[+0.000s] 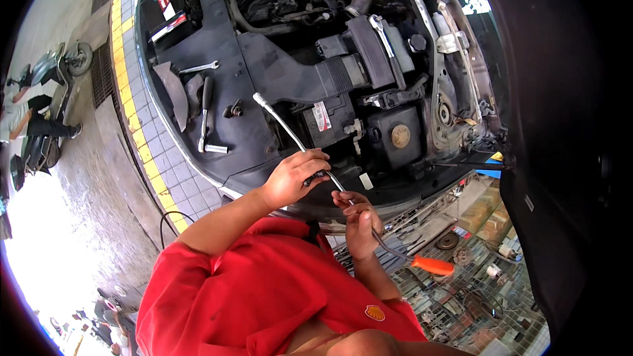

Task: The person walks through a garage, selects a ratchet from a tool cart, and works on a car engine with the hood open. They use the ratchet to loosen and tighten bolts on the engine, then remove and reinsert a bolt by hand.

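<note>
My left hand (297, 175) is closed around a long, thin metal rod (287, 126) in front of the engine bay. The rod's far end, shaped like a socket, points up and left over the black plastic cover. A small dark piece (315, 177) also shows at the left fingers; its kind is unclear. Just below and to the right, my right hand (359, 224) pinches the same slanting line of metal. Beyond that hand a bent grey shaft leads to an orange handle (432, 265). My fingers hide whether rod and shaft are one piece.
On the front cover (247, 138) lie a ratchet (206, 115), a wrench (199, 67), a small dark part (233, 109) and red-and-white boxes (165, 3). Another ratchet (381, 34) rests across the engine bay. The raised hood (547, 125) stands at right. A metal rack (461, 283) holds parts below it.
</note>
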Available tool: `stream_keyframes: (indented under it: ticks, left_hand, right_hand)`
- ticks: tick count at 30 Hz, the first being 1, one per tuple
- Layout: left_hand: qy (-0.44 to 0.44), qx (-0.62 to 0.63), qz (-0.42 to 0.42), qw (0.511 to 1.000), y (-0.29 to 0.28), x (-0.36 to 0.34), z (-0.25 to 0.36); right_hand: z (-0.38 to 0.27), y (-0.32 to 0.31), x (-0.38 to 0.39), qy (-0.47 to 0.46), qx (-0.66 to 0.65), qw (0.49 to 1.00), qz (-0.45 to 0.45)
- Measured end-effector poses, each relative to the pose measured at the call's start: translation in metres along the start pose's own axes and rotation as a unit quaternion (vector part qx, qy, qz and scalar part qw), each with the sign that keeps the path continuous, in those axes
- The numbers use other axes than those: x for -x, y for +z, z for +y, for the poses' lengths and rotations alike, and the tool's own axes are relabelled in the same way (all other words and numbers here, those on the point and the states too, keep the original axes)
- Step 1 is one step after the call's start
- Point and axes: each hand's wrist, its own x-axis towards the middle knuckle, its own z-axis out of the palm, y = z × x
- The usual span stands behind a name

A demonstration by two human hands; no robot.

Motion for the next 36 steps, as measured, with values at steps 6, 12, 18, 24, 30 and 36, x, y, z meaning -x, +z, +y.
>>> stream_keyframes:
  ticks: [6,12,18,24,30,36]
  left_hand:
    - [0.032,0.002,0.013,0.999,0.000,-0.039,-0.010]
    - [-0.001,-0.090,0.074,0.993,-0.016,-0.062,-0.044]
    - [-0.095,-0.152,-0.032,0.983,-0.021,-0.024,-0.094]
    - [-0.046,-0.174,-0.070,0.981,-0.019,-0.009,-0.116]
    - [-0.019,-0.130,-0.062,0.989,-0.025,-0.011,-0.125]
    - [-0.033,-0.108,-0.014,0.993,-0.025,-0.009,-0.121]
  right_hand:
    - [0.005,-0.005,-0.032,-0.048,-0.004,0.998,0.034]
    - [-0.009,-0.035,-0.105,-0.135,0.166,0.976,0.040]
    - [-0.007,-0.078,-0.188,-0.164,0.193,0.967,0.024]
    - [0.007,-0.081,-0.278,-0.131,0.163,0.977,0.036]
    - [0.031,-0.056,-0.338,-0.048,0.149,0.987,0.031]
    - [0.042,-0.037,-0.325,-0.102,0.139,0.981,0.092]
